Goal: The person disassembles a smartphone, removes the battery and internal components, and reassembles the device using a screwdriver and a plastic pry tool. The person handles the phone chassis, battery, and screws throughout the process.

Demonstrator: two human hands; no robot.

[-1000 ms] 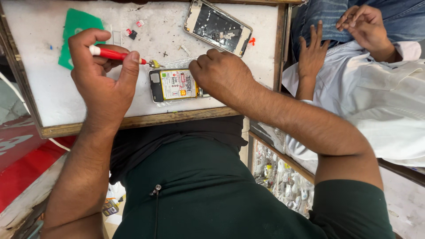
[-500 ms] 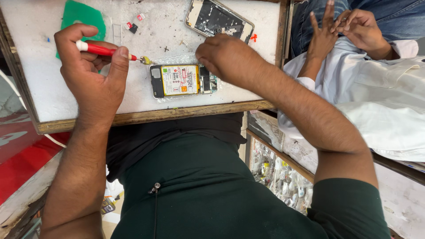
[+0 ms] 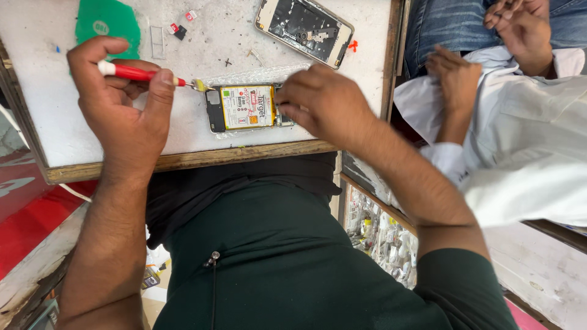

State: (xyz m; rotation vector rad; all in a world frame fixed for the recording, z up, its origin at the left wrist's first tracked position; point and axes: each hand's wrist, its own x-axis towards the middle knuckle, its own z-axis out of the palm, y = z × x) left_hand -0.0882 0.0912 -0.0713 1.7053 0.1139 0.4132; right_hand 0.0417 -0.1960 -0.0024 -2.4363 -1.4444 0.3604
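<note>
1. The left hand (image 3: 125, 116) pinches a red-handled brush (image 3: 143, 75) between thumb and fingers, its yellowish tip touching the top corner of the opened phone (image 3: 244, 108).
2. The phone lies flat near the front edge of the white workboard (image 3: 55, 134), battery showing.
3. The right hand (image 3: 318, 104) rests curled on the phone's right end, fingers pressing it down.
4. A separate phone frame (image 3: 304, 30) lies further back.

My right hand (image 3: 321, 110) hides the open phone's (image 3: 244, 109) three-o'clock end. At twelve o'clock, the frame edge clips the green card (image 3: 107, 21); scattered small parts (image 3: 180, 30) are too tiny to identify.
</note>
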